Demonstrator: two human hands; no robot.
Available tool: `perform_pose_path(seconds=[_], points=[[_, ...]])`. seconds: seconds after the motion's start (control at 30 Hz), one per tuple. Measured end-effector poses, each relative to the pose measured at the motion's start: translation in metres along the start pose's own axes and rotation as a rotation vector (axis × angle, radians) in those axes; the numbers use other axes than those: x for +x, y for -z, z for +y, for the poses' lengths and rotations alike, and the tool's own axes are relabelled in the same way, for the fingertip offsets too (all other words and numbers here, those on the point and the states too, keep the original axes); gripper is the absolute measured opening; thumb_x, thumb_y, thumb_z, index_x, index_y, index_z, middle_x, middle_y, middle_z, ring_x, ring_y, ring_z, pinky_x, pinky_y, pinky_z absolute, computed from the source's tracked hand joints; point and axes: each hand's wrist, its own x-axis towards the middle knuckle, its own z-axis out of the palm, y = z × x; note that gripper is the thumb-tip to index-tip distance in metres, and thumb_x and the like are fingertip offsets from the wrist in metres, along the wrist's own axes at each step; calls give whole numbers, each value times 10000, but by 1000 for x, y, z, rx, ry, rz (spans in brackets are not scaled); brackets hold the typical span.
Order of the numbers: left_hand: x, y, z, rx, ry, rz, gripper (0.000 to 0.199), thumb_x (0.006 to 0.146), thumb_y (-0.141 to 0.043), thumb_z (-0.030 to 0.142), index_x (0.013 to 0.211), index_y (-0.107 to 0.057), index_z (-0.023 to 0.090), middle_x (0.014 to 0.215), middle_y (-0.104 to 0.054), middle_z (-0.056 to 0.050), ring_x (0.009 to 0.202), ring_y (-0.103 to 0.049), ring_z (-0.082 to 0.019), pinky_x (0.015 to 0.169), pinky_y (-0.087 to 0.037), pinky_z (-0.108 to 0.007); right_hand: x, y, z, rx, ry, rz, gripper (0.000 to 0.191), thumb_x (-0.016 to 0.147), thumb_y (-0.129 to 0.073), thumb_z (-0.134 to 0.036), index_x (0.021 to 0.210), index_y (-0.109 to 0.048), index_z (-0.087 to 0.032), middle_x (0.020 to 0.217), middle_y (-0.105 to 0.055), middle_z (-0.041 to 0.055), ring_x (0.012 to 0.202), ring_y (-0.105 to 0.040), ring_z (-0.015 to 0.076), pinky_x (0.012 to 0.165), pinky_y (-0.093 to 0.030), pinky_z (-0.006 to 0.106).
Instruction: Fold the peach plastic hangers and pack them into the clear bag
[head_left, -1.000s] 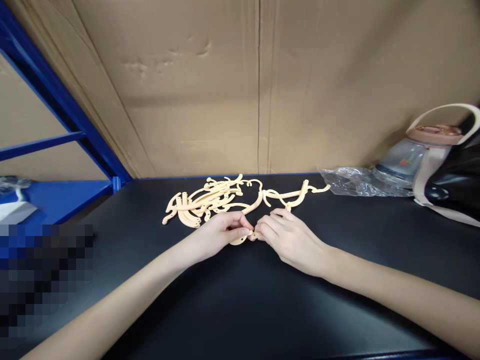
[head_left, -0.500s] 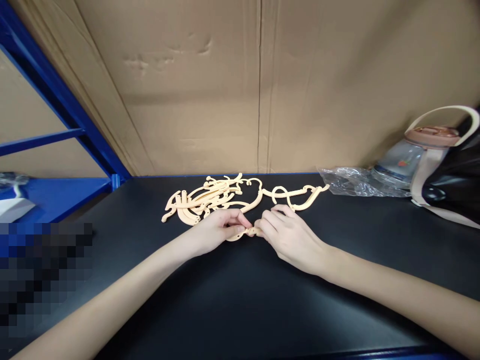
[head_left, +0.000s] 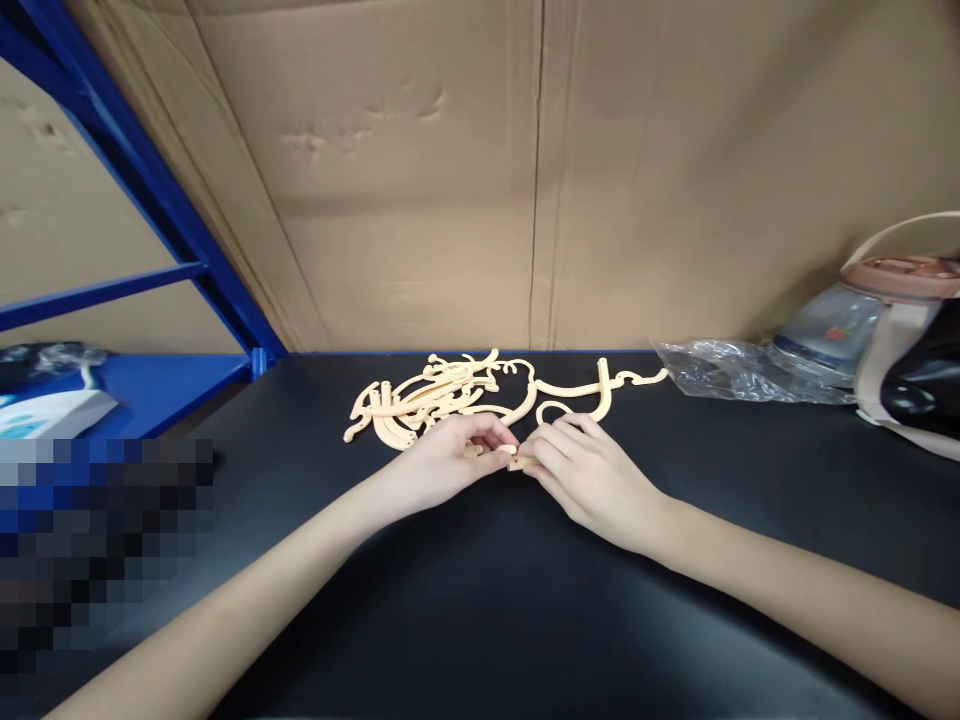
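One expanse of brown cardboard (head_left: 637, 190) backs a black counter (head_left: 420, 620). At right, a clear bottle (head_left: 814, 335) carries a reddish mark (head_left: 838, 332), too small to make out. Cream curved pieces (head_left: 405, 407) lie heaped mid-counter, toward the back. Nearer me, left hand (head_left: 446, 462) and right hand (head_left: 585, 475) meet, wrists angled inward, fingers bent, both pinching small cream parts (head_left: 517, 464); whether these are joined cannot be determined.
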Motion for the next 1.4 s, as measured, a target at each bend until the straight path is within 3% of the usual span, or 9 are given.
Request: perform_pose_path(seconds=[0.3, 0.53, 0.7, 0.8, 1.03, 1.23, 1.4], points=[[-1, -5, -2, -116, 1, -26, 100, 782, -587, 246, 815, -603, 153, 713, -572, 9, 672, -518, -114, 630, -402, -237, -1, 3, -6, 133, -92, 3, 181, 931, -424, -181, 902, -602, -178, 818, -594, 33, 773, -542, 163, 755, -400, 326], [2, -3, -9, -130, -38, -28, 142, 803, -594, 290, 827, -606, 150, 750, -597, -5, 690, -547, -108, 631, -441, -228, 0, 2, -5, 179, -95, -2, 131, 924, -480, -217, 859, -591, -191, 829, -609, 19, 802, -544, 167, 771, -410, 321], [0, -3, -5, -68, 39, -62, 278, 797, -587, 433, 871, -567, 166, 770, -583, -6, 597, -567, -116, 381, -383, -169, 2, 2, -4, 194, -110, 1, 121, 926, -490, -229, 856, -579, -187, 839, -605, 17, 810, -528, 170, 767, -405, 317], [-2, -3, -3, -36, 41, -76, 281, 818, -553, 446, 896, -544, 177, 840, -592, -13, 543, -587, -109, 328, -357, -158, 2, 1, -3, 198, -118, -19, 132, 929, -489, -252, 860, -576, -180, 846, -600, 25, 829, -530, 177, 771, -405, 323], [-3, -2, -2, 36, -21, -60, 177, 852, -527, 351, 897, -558, 183, 850, -592, 10, 524, -558, -60, 421, -366, -158, 2, 0, -2, 199, -100, -24, 152, 933, -485, -257, 854, -580, -169, 850, -603, 21, 841, -542, 159, 814, -404, 316], [-1, -2, -2, 23, 6, -89, 194, 855, -518, 372, 892, -533, 183, 792, -648, 7, 535, -550, -84, 585, -440, -234, 1, 0, -1, 206, -138, -17, 184, 926, -497, -305, 898, -619, -170, 856, -606, 26, 843, -542, 155, 815, -397, 308], [2, -1, -7, 12, 27, -65, 245, 854, -507, 422, 930, -535, 191, 766, -668, -11, 556, -535, -112, 588, -440, -257, -1, 5, -2, 211, -207, -39, 202, 931, -486, -297, 926, -675, -228, 858, -595, 18, 849, -541, 159, 784, -387, 314]])
